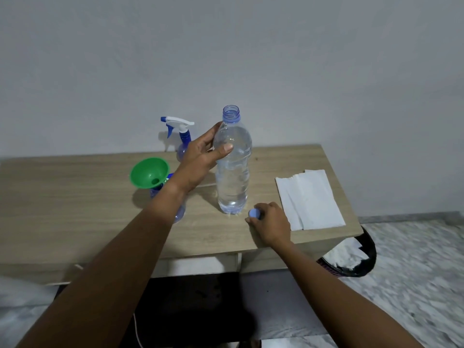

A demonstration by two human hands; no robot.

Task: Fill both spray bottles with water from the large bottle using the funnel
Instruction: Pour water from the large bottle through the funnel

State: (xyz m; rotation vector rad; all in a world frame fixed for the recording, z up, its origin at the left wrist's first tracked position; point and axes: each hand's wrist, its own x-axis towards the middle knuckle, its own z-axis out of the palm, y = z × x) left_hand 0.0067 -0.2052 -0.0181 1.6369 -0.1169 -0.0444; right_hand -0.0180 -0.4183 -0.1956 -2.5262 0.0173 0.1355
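The large clear water bottle (233,169) stands upright and uncapped on the wooden table (75,197), mostly full. My left hand (200,156) grips its upper body from the left. My right hand (270,223) rests on the table by the bottle's base, fingers closed on the blue bottle cap (254,213). A green funnel (150,173) sits tilted in the neck of a blue spray bottle (179,213), which my left forearm largely hides. A second spray bottle (184,138) with a white and blue trigger head stands behind, near the wall.
White paper towels (310,199) lie on the table's right side. A black bin (351,259) with white paper in it stands on the floor below the table's right corner. The wall runs right behind the table.
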